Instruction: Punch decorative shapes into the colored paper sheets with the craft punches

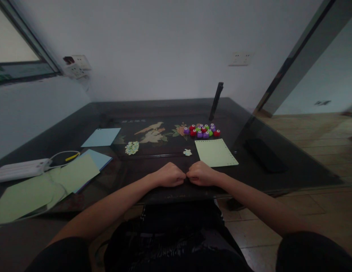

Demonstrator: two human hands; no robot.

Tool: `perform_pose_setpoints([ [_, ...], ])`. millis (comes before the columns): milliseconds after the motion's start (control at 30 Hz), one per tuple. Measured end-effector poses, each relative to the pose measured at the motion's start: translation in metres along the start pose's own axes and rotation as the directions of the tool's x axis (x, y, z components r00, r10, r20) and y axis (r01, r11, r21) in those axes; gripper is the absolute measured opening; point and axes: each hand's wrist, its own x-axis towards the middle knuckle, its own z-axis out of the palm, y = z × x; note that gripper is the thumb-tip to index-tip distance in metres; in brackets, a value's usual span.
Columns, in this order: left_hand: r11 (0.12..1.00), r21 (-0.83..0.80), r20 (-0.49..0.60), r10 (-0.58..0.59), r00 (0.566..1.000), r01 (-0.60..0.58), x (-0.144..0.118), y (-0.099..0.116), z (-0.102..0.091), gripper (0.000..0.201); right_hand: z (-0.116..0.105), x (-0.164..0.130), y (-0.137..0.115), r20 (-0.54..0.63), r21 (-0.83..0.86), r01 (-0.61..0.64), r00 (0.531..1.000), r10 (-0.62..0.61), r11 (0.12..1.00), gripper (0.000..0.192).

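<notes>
My left hand [170, 175] and my right hand [202, 174] rest as closed fists near the table's front edge, almost knuckle to knuckle. Nothing shows in either fist. Just beyond my right hand lies a pale green sheet of paper [217, 153] with punched holes along its far edge. A small flower-shaped paper piece [187, 152] is on the table past the gap between the fists. Farther left sits a heap of similar pale pieces [132, 148]. Behind the green sheet is a cluster of small red, purple and green toys [203, 131] with eye-like tops.
A dark table [153, 162] bears a bird-and-flower picture. At left are a blue sheet [102, 136], overlapping green sheets [31, 198] and a white power strip [21, 170] with its cable. A black upright stick [216, 101] stands at the back; a black case [265, 155] lies right.
</notes>
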Motion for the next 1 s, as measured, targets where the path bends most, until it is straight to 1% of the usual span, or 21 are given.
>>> perform_pose_setpoints([
  [167,1.0,0.01,-0.005,0.006,1.0,-0.006,0.0,-0.0004,0.0017,0.02,-0.0013,0.0001,-0.0006,0.013,-0.01,-0.007,1.0,0.007,1.0,0.016],
  [567,1.0,0.007,0.016,-0.009,1.0,0.009,0.0006,0.0013,-0.0011,0.019,-0.0012,0.0006,-0.0012,0.02,-0.017,-0.009,1.0,0.01,1.0,0.015],
  [767,1.0,-0.011,0.01,-0.016,1.0,0.016,0.0003,0.0013,-0.0012,0.02,-0.0013,-0.0001,-0.0014,-0.001,-0.006,-0.009,1.0,0.009,1.0,0.015],
  [1000,0.999,-0.001,0.033,-0.036,0.999,0.036,0.0004,0.0023,-0.003,0.02,0.0019,-0.0004,0.0001,-0.021,-0.002,0.004,1.0,-0.004,1.0,0.015],
])
